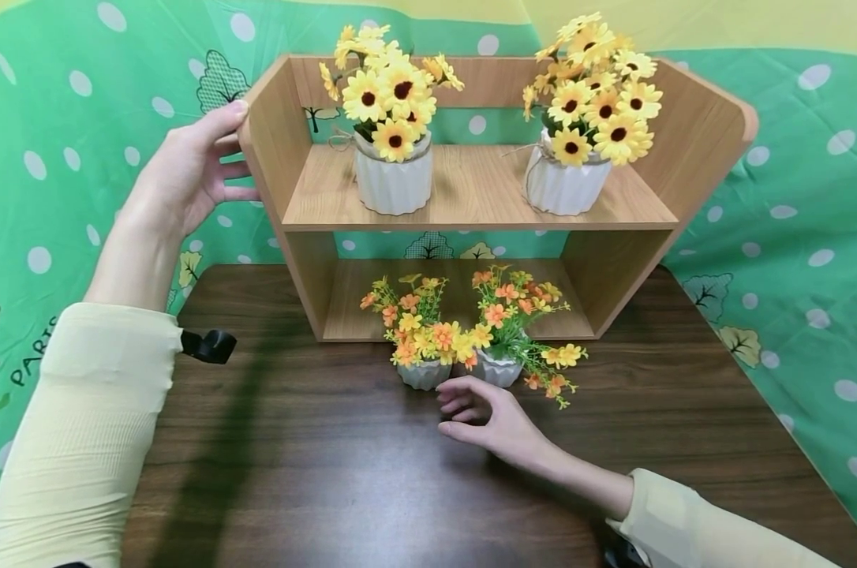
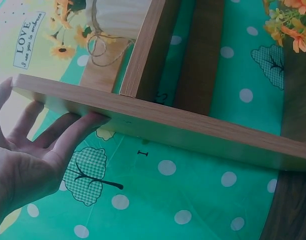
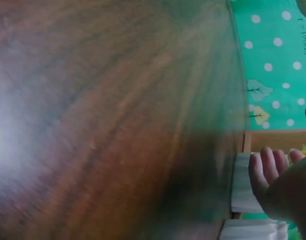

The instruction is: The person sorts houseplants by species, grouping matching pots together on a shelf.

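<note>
My left hand [image 1: 180, 173] touches the outer face of the wooden shelf's left side panel [image 1: 268, 142], near its upper corner. In the left wrist view its extended fingertips meet that panel [image 2: 158, 120]. My right hand [image 1: 503, 422], holding nothing, has loosely bent fingers in front of two small white pots. These are the left pot [image 1: 424, 375] and the right pot [image 1: 498, 369], both with orange and yellow flowers, standing at the shelf's front edge. In the right wrist view white pots [image 3: 245, 187] show beside the right hand's fingers.
On the upper board [image 1: 471, 177] stand two larger white pots, the left one [image 1: 394, 185] and the right one [image 1: 566, 185], with yellow daisy-like flowers. A dark wooden table [image 1: 315, 450] carries the shelf. Behind hangs a green cloth [image 1: 812, 237] with white dots.
</note>
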Demonstrator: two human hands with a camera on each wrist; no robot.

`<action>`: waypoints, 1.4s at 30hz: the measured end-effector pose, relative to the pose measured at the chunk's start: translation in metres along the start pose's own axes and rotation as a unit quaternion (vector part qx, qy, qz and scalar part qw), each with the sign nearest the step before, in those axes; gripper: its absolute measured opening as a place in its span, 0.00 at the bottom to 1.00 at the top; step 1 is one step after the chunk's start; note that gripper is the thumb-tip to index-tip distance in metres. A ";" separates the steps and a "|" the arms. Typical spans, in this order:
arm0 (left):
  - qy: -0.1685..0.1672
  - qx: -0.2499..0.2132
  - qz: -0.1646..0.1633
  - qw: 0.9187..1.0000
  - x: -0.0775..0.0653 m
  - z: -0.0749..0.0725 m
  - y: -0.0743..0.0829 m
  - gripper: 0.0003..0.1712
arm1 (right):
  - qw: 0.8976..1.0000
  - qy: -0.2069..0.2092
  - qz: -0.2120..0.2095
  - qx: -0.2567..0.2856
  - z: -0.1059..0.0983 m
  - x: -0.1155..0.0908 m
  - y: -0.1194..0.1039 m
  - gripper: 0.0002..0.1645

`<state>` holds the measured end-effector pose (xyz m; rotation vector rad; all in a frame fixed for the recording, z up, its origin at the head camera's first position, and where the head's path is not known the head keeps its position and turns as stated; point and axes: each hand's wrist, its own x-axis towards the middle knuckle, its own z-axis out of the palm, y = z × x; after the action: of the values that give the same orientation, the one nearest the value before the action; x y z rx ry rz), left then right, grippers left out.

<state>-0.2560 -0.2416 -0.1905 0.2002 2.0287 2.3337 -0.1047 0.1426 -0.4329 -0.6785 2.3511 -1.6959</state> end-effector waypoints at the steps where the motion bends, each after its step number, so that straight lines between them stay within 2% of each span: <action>1: 0.000 0.001 0.000 1.000 0.000 0.000 0.000 0.31 | 1.000 0.006 0.010 -0.004 0.000 -0.001 0.001 0.27; 8: 0.000 0.003 0.001 1.000 0.001 0.001 0.000 0.31 | 0.995 0.062 0.076 -0.011 0.005 0.001 0.007 0.40; 14: 0.001 0.005 0.001 1.000 0.001 0.000 0.000 0.31 | 0.983 0.105 0.151 -0.005 0.009 0.006 0.005 0.50; 21: 0.000 0.002 0.000 1.000 0.000 -0.001 0.000 0.31 | 0.980 0.124 0.153 -0.015 0.017 0.014 0.005 0.61; 25: 0.002 0.002 -0.001 1.000 0.000 -0.002 0.000 0.31 | 0.980 0.134 0.149 -0.013 0.023 0.021 0.005 0.63; 31: 0.002 0.003 -0.002 1.000 0.000 -0.001 0.000 0.31 | 0.976 0.159 0.149 -0.005 0.033 0.031 0.004 0.56; 42: 0.003 0.007 -0.002 1.000 0.000 0.000 0.000 0.32 | 0.963 0.196 0.166 -0.083 0.042 0.049 0.004 0.48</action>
<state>-0.2557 -0.2413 -0.1904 0.1911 2.0461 2.3216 -0.1330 0.0858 -0.4448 0.0521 2.6978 -1.6087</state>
